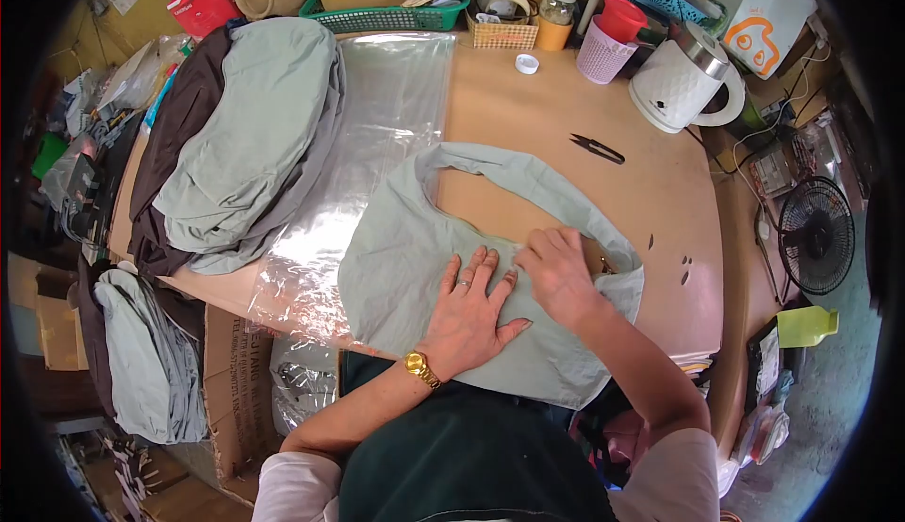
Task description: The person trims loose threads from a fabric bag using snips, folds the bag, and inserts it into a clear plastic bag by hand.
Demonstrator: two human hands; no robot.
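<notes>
On the near side of the worktop (660, 239), our left hand (471, 313) lies on the pale green bag (396, 263) with its fingers spread. Our right hand (558, 272) is by the bag's opening, fingers curled together, and we cannot tell if they pinch the cloth. Farther off are small black snips (598, 149) and a white kettle (683, 81).

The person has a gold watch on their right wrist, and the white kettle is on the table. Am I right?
Not quite: the gold watch is on the left wrist, above the left hand that lies spread on the pale grey-green cloth. The head view shows it. The white kettle is on the table, as you say.
</notes>
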